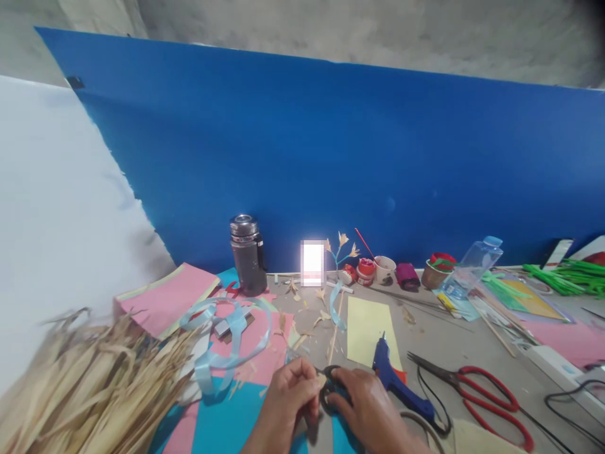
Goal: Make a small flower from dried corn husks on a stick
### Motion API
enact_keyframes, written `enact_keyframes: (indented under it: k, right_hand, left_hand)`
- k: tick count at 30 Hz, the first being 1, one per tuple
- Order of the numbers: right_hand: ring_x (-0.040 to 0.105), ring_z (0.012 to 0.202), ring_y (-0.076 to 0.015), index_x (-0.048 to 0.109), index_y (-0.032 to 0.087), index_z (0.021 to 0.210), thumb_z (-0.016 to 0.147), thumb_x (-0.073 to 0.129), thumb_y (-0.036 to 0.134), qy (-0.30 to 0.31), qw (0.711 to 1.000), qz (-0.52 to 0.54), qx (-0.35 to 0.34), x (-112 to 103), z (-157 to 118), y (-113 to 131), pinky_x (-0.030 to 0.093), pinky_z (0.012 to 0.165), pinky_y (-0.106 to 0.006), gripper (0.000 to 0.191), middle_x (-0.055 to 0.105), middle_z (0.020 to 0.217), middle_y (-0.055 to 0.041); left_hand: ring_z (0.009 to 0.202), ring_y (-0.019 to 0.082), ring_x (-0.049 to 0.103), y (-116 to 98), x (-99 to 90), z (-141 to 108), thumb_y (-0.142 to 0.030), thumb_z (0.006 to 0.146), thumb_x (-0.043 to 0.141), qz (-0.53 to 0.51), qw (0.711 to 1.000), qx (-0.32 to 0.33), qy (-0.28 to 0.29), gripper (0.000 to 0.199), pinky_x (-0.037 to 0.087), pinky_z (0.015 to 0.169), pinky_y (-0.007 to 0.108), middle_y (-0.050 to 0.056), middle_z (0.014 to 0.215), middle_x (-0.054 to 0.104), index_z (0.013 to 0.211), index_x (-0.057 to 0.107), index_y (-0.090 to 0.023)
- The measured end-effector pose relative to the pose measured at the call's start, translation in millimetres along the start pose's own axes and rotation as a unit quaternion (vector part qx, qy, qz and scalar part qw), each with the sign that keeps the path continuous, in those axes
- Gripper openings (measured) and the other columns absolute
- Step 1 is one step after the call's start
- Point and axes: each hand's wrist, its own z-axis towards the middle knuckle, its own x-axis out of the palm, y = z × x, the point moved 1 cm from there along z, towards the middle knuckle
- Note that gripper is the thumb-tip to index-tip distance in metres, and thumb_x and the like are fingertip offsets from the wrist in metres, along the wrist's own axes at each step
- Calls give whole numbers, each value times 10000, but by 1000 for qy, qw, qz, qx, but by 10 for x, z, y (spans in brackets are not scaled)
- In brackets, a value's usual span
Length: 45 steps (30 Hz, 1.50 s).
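Note:
My left hand [295, 394] is closed, thumb and fingers pinching a small pale piece of dried husk [321, 381]. Right beside it, my right hand [366, 400] has its fingers curled over the black handles of small scissors [326, 398]; the blades are mostly hidden. Both hands are close together above blue paper [217, 410] at the table's near edge. A blue glue gun [397, 384] lies just right of my right hand. Farther right rest large scissors with red handles [489, 384]. Beyond the hands, a small stem with husk flowers [338, 255] stands upright.
Dried husks [108, 384] are heaped at the left, near a coil of light blue ribbon [231, 353]. A dark flask [248, 258] stands before the blue board [331, 151]. Paint pots [365, 272], a paper cup [384, 271] and a tilted plastic bottle [472, 268] line the back.

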Motion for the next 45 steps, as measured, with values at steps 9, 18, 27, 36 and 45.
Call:
enact_keyframes:
  k: [9,18,27,36,45]
  right_hand:
    - [677,814,-234,665,185,940,883,521,121,-23,994,-93,-56,157,65,-119,397,678,-273,168,726,883,-82]
    - [583,704,-170,680,171,951,873,568,299,-12,949,314,-34,-111,-9,12,414,641,-262,187,652,775,-44]
    - [346,525,-66,571,153,774,641,832,487,70,835,546,-8,-86,17,78,252,482,-194,444,439,575,57]
    - [385,558,-56,554,140,731,626,848,423,86,843,532,1,-132,-12,64,277,520,-185,420,502,624,43]
    - [559,530,-112,544,158,826,646,853,458,95,761,639,-62,-67,-5,84,446,552,-241,468,602,614,8]
  left_hand:
    - [420,72,361,111,-96,103,-346,646,758,-40,998,-27,29,307,254,481,213,-43,416,465,637,501,-180]
    - [386,75,358,87,-92,137,-280,605,697,25,999,-38,6,231,265,442,211,-41,396,446,575,489,-185]
    - [361,75,374,193,-61,176,-252,551,697,72,994,-25,75,194,254,422,215,-35,406,462,546,518,-176]
    - [379,87,433,182,-17,106,-278,569,765,10,994,-44,104,240,250,449,213,2,422,527,583,563,-149]
    - [416,100,445,164,47,64,-276,645,773,-91,984,-91,121,281,324,457,224,10,455,517,565,540,-142]
